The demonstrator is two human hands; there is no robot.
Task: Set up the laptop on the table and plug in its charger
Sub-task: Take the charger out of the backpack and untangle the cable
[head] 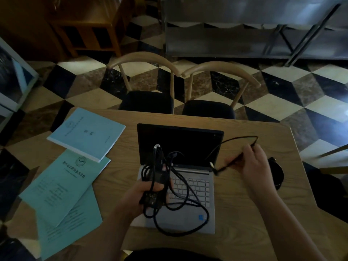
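A silver laptop (190, 185) lies open on the wooden table (244, 213), its screen dark. Above the keyboard's left side, my left hand (139, 196) grips the black charger brick (152, 194) with loops of black cable (180, 213) hanging onto the keyboard and palm rest. My right hand (256, 162) is by the laptop's right edge and pinches the thin end of the cable, which loops up past the screen's right corner. The plug tip (214, 169) points toward the laptop's right hinge corner and is close to it.
A light blue booklet (86, 133) and several teal sheets (62, 185) lie on the table's left. A black mouse (276, 172) sits right of my right hand. Two wooden chairs (148, 98) stand at the far edge.
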